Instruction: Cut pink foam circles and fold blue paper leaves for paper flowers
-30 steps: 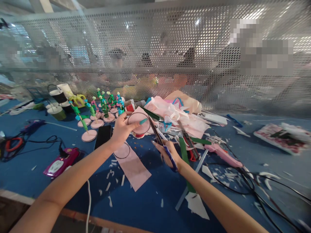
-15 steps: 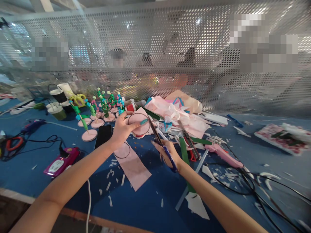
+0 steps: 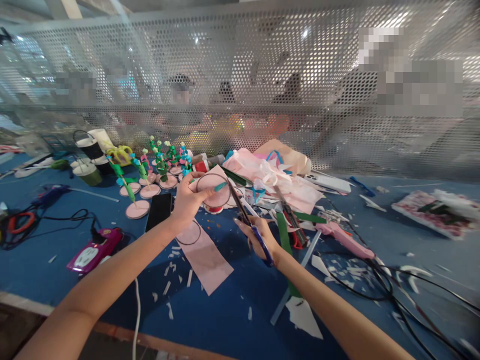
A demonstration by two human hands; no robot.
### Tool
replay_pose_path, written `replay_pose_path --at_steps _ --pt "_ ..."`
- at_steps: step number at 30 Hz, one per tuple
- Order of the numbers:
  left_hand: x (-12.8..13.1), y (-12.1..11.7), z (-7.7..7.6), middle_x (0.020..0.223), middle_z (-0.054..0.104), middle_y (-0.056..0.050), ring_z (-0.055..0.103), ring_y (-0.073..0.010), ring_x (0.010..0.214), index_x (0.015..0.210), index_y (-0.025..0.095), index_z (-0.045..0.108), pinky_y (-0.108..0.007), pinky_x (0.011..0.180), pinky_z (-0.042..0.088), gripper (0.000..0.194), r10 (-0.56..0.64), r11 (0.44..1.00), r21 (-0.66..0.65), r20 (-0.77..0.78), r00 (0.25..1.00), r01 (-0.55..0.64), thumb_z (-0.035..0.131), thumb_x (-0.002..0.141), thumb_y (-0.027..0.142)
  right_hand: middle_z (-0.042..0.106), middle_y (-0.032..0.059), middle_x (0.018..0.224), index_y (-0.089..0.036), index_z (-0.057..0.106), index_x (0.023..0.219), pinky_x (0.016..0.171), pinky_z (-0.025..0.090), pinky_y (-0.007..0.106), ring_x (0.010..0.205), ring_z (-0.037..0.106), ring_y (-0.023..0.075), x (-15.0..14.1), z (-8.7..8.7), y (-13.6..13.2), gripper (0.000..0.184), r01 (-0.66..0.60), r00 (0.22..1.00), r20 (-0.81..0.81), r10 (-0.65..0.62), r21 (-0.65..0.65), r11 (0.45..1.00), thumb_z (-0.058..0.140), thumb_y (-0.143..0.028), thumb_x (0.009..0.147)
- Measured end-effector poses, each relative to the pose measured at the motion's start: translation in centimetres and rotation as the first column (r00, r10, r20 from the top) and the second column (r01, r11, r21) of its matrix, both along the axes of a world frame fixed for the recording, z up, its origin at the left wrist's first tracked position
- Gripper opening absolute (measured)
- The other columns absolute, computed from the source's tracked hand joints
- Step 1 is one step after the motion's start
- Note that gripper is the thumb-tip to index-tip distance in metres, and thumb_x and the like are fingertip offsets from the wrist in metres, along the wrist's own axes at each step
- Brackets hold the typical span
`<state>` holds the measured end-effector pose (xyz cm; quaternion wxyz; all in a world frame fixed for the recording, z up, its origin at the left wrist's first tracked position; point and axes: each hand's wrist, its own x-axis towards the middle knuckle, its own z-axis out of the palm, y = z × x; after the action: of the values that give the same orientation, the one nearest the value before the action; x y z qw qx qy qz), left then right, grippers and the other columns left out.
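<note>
1. Two bare hands work above a blue tabletop (image 3: 240,320); clock directions run from the held hoop, 12 o'clock pointing away from the person.
2. The left hand (image 3: 188,199) pinches a thin, dark-edged round hoop (image 3: 213,174) together with a pale pink paper piece (image 3: 212,200). Its thumb lies on the near face; most other fingers are hidden behind. The paper pokes past the hoop's 12 o'clock edge.
3. The right hand (image 3: 262,237), between 4 and 5 o'clock, has its fingers curled closed around blue-handled scissors with dark metal blades (image 3: 244,216). One blade points to 11 o'clock, its tip at the hoop's edge; whether they touch, I cannot tell.
4. At 6 o'clock, a pale pink rectangular paper strip (image 3: 210,267) lies flat, a second thin round hoop (image 3: 200,233) over its far end.
5. Between 8 and 9 o'clock sits a black rectangular phone (image 3: 159,210); around 10, green-and-blue paper flower stems (image 3: 161,167) on round pink bases.
6. Toward 2 to 3 o'clock, crumpled pink and white paper (image 3: 270,172) is heaped; beyond 3, a pink plastic glue gun (image 3: 343,239).
</note>
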<state>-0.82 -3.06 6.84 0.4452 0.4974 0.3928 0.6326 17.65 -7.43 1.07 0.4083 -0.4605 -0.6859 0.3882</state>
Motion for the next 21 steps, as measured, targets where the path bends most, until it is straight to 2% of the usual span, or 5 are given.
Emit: replay_pose_path --at_steps 3,7,16,21 --pt "-0.14 0.14 0.05 0.074 0.059 0.002 0.057 -0.0115 0.063 0.084 0.015 0.058 -0.024 0.058 0.05 0.047 0.035 0.999 0.028 -0.039 0.999 -0.034 0.083 0.046 0.026 0.031 -0.0066 0.047 -0.02 0.036 0.057 0.038 0.026 0.021 0.039 0.033 0.0064 -0.04 0.09 0.05 0.042 -0.002 1.0 0.001 0.002 0.012 1.0 0.055 -0.051 0.079" --pt "-0.39 0.44 -0.07 0.078 0.059 0.0 0.057 -0.0124 0.067 0.086 0.015 0.059 -0.024 0.059 0.05 0.047 0.05 0.997 0.07 -0.082 0.995 -0.045 0.083 0.047 0.027 0.03 -0.0069 0.046 -0.021 0.034 0.057 0.037 0.026 0.021 0.038 0.034 0.0065 -0.05 0.17 -0.07 0.043 -0.006 1.0 0.001 0.006 -0.037 0.999 0.055 -0.051 0.079" --pt "-0.12 -0.16 -0.39 0.079 0.06 0.0 0.057 -0.0132 0.072 0.086 0.016 0.059 -0.025 0.066 0.05 0.044 0.112 0.992 0.077 -0.121 0.986 -0.103 0.081 0.051 0.031 0.031 -0.0065 0.046 -0.021 0.036 0.057 0.039 0.025 0.021 0.04 0.032 0.0066 -0.21 0.41 -0.32 0.043 0.0 1.0 -0.008 0.0 -0.027 1.0 0.054 -0.053 0.078" --pt "-0.17 -0.23 -0.31 0.08 0.06 -0.001 0.057 -0.0138 0.073 0.086 0.016 0.059 -0.024 0.066 0.05 0.043 0.102 0.992 0.081 -0.12 0.988 -0.092 0.081 0.052 0.031 0.032 -0.0058 0.045 -0.021 0.034 0.055 0.039 0.026 0.022 0.04 0.032 0.007 -0.24 0.54 -0.28 0.045 0.007 1.0 -0.008 -0.007 -0.015 1.0 0.054 -0.053 0.079"
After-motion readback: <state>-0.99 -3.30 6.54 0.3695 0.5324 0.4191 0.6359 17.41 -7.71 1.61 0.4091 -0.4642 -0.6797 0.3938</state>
